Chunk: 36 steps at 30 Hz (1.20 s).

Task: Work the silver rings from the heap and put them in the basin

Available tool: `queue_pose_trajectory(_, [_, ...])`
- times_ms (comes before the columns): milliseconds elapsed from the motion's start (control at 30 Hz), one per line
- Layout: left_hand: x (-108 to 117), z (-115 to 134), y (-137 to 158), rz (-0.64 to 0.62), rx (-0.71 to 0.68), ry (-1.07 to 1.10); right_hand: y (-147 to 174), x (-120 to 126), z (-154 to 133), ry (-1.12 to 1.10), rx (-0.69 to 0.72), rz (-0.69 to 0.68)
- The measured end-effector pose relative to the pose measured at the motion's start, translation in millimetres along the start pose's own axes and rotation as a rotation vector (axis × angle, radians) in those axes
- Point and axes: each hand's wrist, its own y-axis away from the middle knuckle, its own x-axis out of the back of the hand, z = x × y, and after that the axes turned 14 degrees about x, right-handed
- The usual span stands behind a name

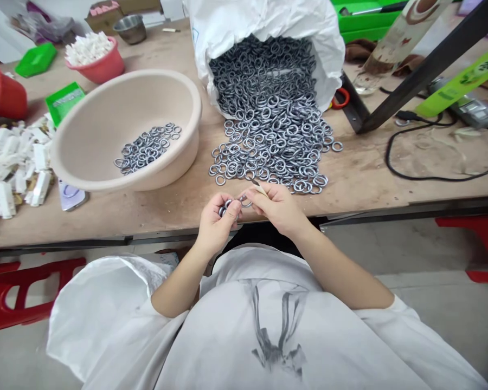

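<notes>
My left hand (217, 225) is closed around several grey rings (223, 207) at the table's front edge. My right hand (278, 208) pinches a small thin tool (261, 188) with a pale body and a dark tip, perhaps a blade. Between the fingertips of both hands is a single ring (246, 203). Just beyond them spreads a heap of grey rings (276, 135), spilling from a white sack (264, 16) lying on its side. To the left, a beige basin (89, 124) holds a smaller pile of rings (146, 149).
White plastic pieces (8, 168) lie piled at the left, near a phone-like object (72, 195). Behind the basin stand a red bowl (106, 65) and a metal bowl (130, 30). On the right are a black metal bar (423, 67) and a looped cable (427, 179).
</notes>
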Motion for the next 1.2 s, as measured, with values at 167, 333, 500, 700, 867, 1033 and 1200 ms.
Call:
queue_pose_trajectory(167, [-4.6, 1.9, 3.1, -0.029, 0.023, -0.088, 2.1, -6.0, -10.0, -0.08, 0.035, 0.04])
queue_pose_trajectory(333, [-7.4, -1.1, 2.1, -0.083, 0.118, 0.082, 8.0, -8.7, -7.7, -0.242, 0.006, -0.032])
queue_pose_trajectory(500, [-14.8, -2.6, 7.0, -0.146, 0.148, 0.191, 11.9, -8.5, -4.6, -0.201, -0.001, -0.073])
queue_pose_trajectory(700, [-18.1, 8.1, 14.3, -0.243, 0.207, 0.285, 14.8, 3.9, -4.3, 0.274, 0.249, 0.0])
queue_pose_trajectory(867, [-15.0, 8.8, 13.6, -0.254, 0.265, 0.351, 25.0, 3.8, -11.5, 0.556, 0.397, -0.167])
queue_pose_trajectory(1033, [-13.7, 8.0, 15.6, -0.287, 0.263, 0.361, 24.7, 1.8, -12.2, 0.626, 0.407, -0.182])
queue_pose_trajectory(1200, [-12.5, 6.6, 20.4, -0.413, 0.243, 0.285, 15.4, 8.7, 0.5, 0.603, 0.242, -0.108])
